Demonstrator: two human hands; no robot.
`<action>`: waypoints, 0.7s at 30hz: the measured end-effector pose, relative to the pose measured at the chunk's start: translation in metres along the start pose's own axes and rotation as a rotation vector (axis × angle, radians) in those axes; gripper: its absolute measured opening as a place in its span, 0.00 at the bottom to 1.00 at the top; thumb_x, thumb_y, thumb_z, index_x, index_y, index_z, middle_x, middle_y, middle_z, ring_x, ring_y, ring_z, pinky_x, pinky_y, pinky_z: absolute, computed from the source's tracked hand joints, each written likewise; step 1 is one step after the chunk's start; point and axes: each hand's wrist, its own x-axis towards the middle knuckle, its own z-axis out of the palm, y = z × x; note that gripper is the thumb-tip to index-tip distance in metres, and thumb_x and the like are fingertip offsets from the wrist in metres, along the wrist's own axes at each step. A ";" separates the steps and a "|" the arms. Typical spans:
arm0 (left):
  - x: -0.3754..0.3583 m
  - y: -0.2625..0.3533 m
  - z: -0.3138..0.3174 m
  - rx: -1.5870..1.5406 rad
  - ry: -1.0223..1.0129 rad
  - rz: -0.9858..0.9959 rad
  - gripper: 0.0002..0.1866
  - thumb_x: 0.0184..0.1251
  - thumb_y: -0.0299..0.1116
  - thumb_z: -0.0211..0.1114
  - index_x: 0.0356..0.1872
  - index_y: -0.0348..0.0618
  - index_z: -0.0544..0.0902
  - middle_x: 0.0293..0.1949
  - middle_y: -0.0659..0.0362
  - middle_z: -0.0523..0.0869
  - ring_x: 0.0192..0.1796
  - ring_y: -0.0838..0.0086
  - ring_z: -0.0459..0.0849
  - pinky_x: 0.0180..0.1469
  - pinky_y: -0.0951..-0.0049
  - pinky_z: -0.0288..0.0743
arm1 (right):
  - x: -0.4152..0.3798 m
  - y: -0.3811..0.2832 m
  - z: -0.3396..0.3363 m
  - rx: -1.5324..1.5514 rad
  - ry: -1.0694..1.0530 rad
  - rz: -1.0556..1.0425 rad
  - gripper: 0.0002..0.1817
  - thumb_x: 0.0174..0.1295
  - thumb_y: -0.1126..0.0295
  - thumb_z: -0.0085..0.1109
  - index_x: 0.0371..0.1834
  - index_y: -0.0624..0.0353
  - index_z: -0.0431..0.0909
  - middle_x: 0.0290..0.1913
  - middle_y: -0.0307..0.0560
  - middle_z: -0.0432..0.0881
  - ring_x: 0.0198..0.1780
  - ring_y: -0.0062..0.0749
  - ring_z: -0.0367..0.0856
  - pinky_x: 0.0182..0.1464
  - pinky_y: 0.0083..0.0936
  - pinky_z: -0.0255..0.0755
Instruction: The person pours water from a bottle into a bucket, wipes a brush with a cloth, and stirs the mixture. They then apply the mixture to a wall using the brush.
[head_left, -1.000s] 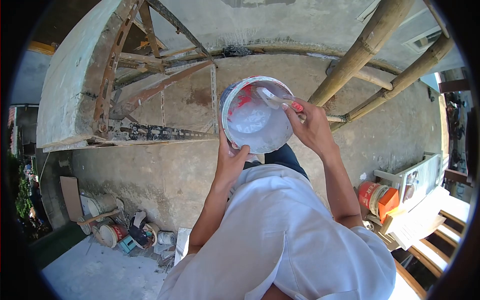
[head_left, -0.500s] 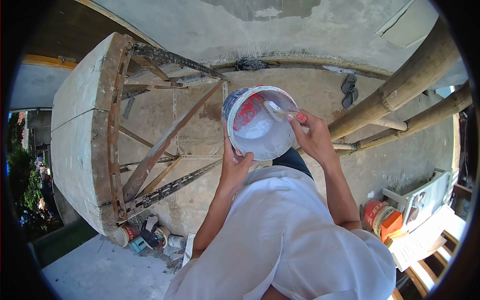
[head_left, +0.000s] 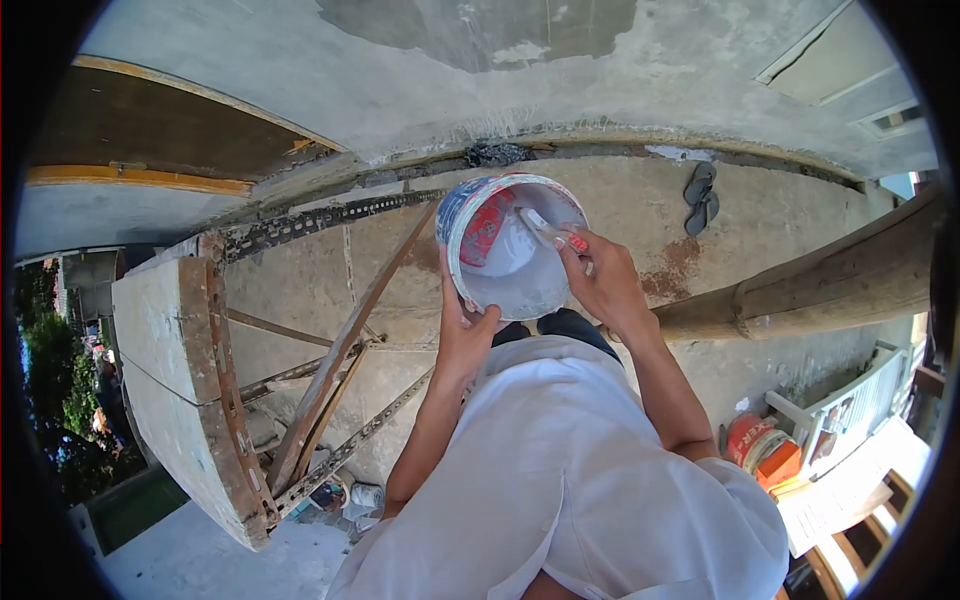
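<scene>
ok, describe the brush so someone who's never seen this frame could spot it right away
Start at the white-shirted person in the lower middle and follow both arms up to the paint bucket, which the left hand grips from below. The brush lies across its right rim, pinched by the right hand. It is the one thin pale stick there, with a red patch at the fingers, its tip over white paint.
</scene>
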 end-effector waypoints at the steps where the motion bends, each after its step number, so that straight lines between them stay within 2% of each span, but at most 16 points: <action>1: 0.009 0.001 0.002 0.024 0.003 0.010 0.55 0.58 0.08 0.51 0.82 0.59 0.34 0.76 0.52 0.58 0.72 0.65 0.67 0.60 0.71 0.77 | 0.005 0.002 0.000 0.014 -0.002 0.003 0.18 0.68 0.67 0.60 0.53 0.71 0.82 0.38 0.69 0.85 0.40 0.58 0.87 0.44 0.40 0.80; 7: 0.062 0.028 0.017 0.017 -0.059 0.004 0.55 0.59 0.09 0.51 0.82 0.62 0.35 0.77 0.54 0.59 0.71 0.66 0.68 0.54 0.71 0.82 | 0.050 0.013 0.001 -0.019 0.031 0.074 0.17 0.68 0.67 0.60 0.53 0.70 0.82 0.37 0.68 0.86 0.40 0.56 0.88 0.44 0.39 0.81; 10: 0.094 0.046 0.019 0.049 -0.082 -0.061 0.55 0.59 0.09 0.51 0.82 0.63 0.35 0.77 0.55 0.59 0.70 0.66 0.69 0.54 0.71 0.82 | 0.082 0.016 0.001 0.009 0.076 0.092 0.17 0.69 0.67 0.59 0.53 0.69 0.82 0.36 0.68 0.86 0.39 0.56 0.88 0.44 0.39 0.81; 13: 0.130 0.061 0.023 0.048 -0.105 -0.037 0.55 0.60 0.10 0.52 0.82 0.64 0.35 0.77 0.55 0.59 0.69 0.66 0.70 0.53 0.72 0.83 | 0.118 0.016 0.003 0.008 0.122 0.102 0.16 0.69 0.67 0.59 0.52 0.69 0.82 0.37 0.68 0.86 0.38 0.56 0.88 0.43 0.40 0.81; 16: 0.162 0.078 0.024 0.051 -0.154 0.002 0.55 0.60 0.10 0.53 0.82 0.64 0.35 0.77 0.54 0.59 0.70 0.67 0.70 0.53 0.72 0.83 | 0.153 0.010 0.000 -0.070 0.091 0.122 0.17 0.70 0.66 0.58 0.54 0.69 0.82 0.38 0.67 0.87 0.42 0.53 0.90 0.46 0.36 0.82; 21: 0.209 0.091 0.020 0.073 -0.191 0.040 0.55 0.60 0.11 0.53 0.82 0.61 0.35 0.76 0.52 0.59 0.69 0.67 0.70 0.53 0.73 0.82 | 0.210 0.019 0.013 -0.154 0.129 0.103 0.17 0.70 0.66 0.57 0.52 0.69 0.82 0.37 0.69 0.86 0.41 0.57 0.89 0.44 0.40 0.81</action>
